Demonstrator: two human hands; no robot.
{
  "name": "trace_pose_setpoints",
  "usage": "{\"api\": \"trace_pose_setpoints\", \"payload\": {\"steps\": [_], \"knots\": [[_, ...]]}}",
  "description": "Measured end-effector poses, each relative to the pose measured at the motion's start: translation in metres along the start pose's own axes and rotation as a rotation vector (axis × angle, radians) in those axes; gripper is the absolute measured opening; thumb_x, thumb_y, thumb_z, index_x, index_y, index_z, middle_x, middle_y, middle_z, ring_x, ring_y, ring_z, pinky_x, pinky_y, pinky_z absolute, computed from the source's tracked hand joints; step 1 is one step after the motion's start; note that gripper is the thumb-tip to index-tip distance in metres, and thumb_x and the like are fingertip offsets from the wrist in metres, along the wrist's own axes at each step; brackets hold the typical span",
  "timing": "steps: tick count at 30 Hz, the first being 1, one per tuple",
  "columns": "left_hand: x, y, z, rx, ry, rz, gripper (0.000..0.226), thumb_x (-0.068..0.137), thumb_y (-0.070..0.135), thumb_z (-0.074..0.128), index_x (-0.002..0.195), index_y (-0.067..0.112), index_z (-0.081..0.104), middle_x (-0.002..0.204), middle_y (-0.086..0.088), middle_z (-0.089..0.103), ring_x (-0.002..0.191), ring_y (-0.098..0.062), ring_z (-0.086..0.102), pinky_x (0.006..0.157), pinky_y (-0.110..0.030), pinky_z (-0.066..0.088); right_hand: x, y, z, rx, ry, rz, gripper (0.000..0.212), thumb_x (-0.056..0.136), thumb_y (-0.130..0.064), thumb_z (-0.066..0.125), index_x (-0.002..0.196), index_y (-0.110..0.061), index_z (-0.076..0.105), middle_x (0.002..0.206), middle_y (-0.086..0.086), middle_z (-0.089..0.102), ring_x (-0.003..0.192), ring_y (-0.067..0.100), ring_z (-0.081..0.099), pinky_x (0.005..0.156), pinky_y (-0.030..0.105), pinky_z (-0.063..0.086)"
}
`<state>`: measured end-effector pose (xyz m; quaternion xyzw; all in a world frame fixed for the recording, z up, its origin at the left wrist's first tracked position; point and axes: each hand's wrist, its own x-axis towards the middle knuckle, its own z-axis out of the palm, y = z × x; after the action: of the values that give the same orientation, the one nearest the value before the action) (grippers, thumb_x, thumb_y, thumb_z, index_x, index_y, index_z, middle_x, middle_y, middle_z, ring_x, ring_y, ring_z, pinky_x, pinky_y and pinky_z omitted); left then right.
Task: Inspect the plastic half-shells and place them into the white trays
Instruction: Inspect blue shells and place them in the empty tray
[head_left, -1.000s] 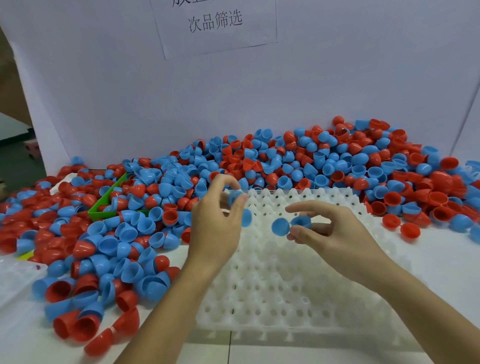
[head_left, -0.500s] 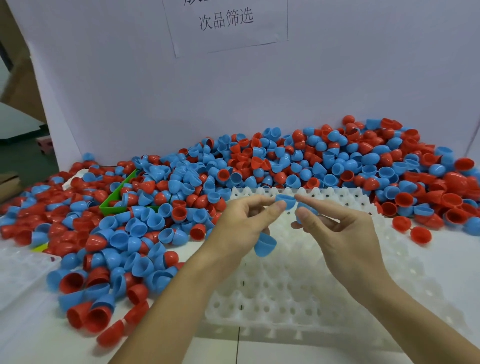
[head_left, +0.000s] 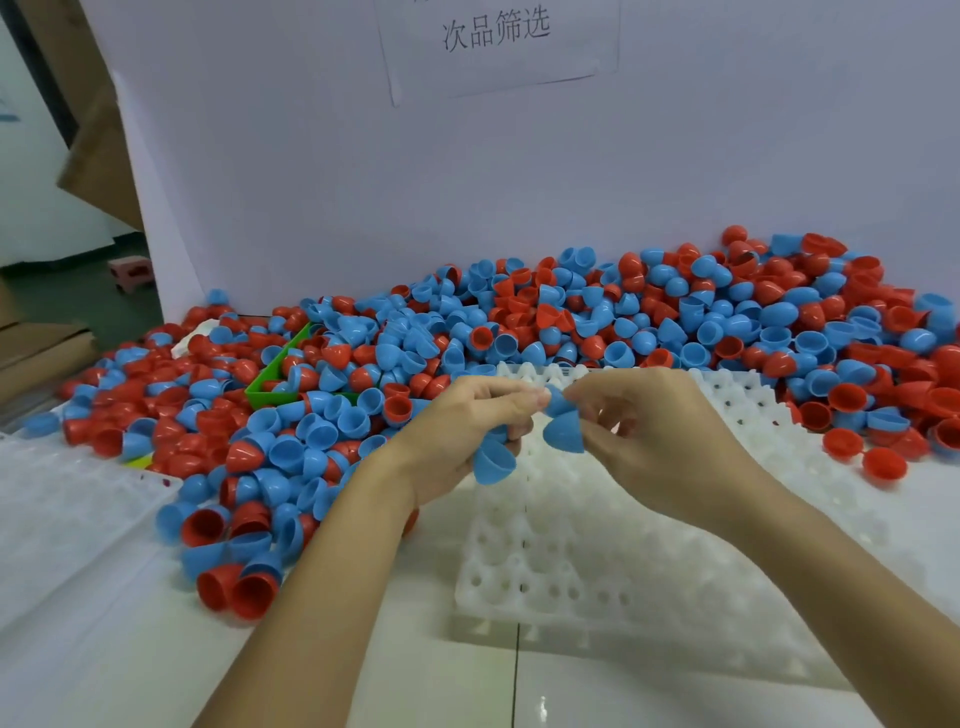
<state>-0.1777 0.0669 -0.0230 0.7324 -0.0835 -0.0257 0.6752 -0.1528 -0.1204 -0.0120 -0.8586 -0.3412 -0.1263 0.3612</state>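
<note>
Left hand (head_left: 457, 431) hiding shell (head_left: 492, 464) rim, right hand (head_left: 660, 436) covering tray (head_left: 597, 561) cells

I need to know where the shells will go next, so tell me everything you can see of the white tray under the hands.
The white tray looks like soft, slightly see-through plastic moulded into rows of round cups with raised peaks between them, some cups with holes in the bottom. It lies flat on the white table, its far edge against the pile of red and blue shells. Every cup in view is empty. Both hands hover above its far half without touching it.
</note>
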Motion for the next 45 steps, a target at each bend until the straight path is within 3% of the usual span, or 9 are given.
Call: {"api": "trace_pose_setpoints", "payload": {"steps": [2,5,8,12,17,21,26,34,45], "knots": [[0.003,-0.002,-0.011,-0.043,0.220,-0.011,0.027,0.099,0.033,0.055,0.085,0.022,0.076,0.065,0.003,0.049,0.065,-0.011,0.046,0.063,-0.026,0.039,0.004,-0.010,0.000,-0.076,-0.011,-0.018,0.005,0.086,-0.016,0.070,0.085,-0.019,0.074,0.077,-0.013,0.062,0.071,0.008,0.059,0.061,0.021,0.044],[0.010,-0.007,-0.024,-0.175,0.570,-0.021,0.025,0.098,0.029,0.055,0.089,0.014,0.072,0.061,0.003,0.050,0.069,-0.013,0.048,0.056,-0.025,0.044,-0.003,-0.027,0.009,-0.113,-0.240,-0.046,0.007,0.086,-0.030,0.071,0.092,-0.031,0.075,0.082,-0.018,0.056,0.076,0.002,0.054,0.063,0.019,0.041],[0.013,-0.011,-0.027,-0.224,0.676,-0.023,0.020,0.093,0.024,0.057,0.085,0.013,0.072,0.062,0.000,0.049,0.068,-0.014,0.049,0.050,-0.023,0.045,-0.014,-0.041,0.022,-0.153,-0.442,-0.013,0.013,0.086,-0.036,0.070,0.099,-0.035,0.073,0.091,-0.020,0.052,0.082,0.004,0.057,0.068,0.023,0.050],[0.013,-0.014,-0.022,-0.164,0.661,-0.028,0.019,0.079,0.031,0.059,0.081,0.018,0.072,0.065,0.001,0.051,0.077,-0.020,0.051,0.071,-0.042,0.045,-0.024,-0.053,0.036,-0.277,-0.491,-0.012,0.017,0.086,-0.033,0.064,0.101,-0.027,0.070,0.099,-0.015,0.051,0.088,0.013,0.058,0.078,0.033,0.055],[0.015,-0.013,-0.014,-0.100,0.564,0.013,0.022,0.088,0.009,0.046,0.089,0.011,0.068,0.081,0.001,0.054,0.075,-0.017,0.051,0.057,-0.029,0.044,-0.029,-0.052,0.039,-0.308,-0.472,-0.025,0.024,0.086,-0.037,0.060,0.098,-0.018,0.068,0.098,-0.012,0.051,0.087,0.014,0.057,0.077,0.035,0.054],[0.014,-0.015,-0.010,-0.081,0.451,-0.009,0.028,0.086,0.006,0.042,0.099,0.014,0.066,0.098,-0.006,0.051,0.074,-0.017,0.047,0.054,-0.024,0.043,-0.032,-0.047,0.034,-0.228,-0.477,-0.006,0.025,0.084,-0.045,0.063,0.097,-0.025,0.069,0.097,-0.015,0.050,0.087,0.010,0.055,0.074,0.027,0.051],[0.016,-0.015,-0.007,-0.081,0.455,-0.014,0.027,0.078,0.013,0.046,0.097,0.013,0.066,0.101,-0.008,0.053,0.074,-0.018,0.048,0.054,-0.024,0.043,-0.035,-0.042,0.032,-0.122,-0.415,-0.014,0.022,0.085,-0.047,0.064,0.101,-0.033,0.070,0.097,-0.019,0.051,0.094,0.002,0.051,0.081,0.024,0.049],[0.019,-0.018,-0.009,-0.073,0.506,-0.020,0.022,0.086,0.006,0.046,0.096,0.010,0.066,0.100,-0.008,0.057,0.069,-0.017,0.047,0.053,-0.025,0.042,-0.033,-0.044,0.028,-0.029,-0.319,-0.034,0.007,0.088,-0.041,0.067,0.088,-0.037,0.071,0.087,-0.026,0.062,0.094,-0.009,0.050,0.072,0.016,0.046],[0.017,-0.017,-0.012,-0.075,0.520,-0.020,0.018,0.090,0.008,0.046,0.094,0.011,0.064,0.093,-0.010,0.055,0.068,-0.018,0.046,0.057,-0.030,0.040,-0.027,-0.065,0.030,-0.415,-0.458,-0.224,0.014,0.094,-0.029,0.056,0.102,-0.025,0.067,0.101,-0.008,0.055,0.096,0.015,0.046,0.080,0.031,0.048]]}}
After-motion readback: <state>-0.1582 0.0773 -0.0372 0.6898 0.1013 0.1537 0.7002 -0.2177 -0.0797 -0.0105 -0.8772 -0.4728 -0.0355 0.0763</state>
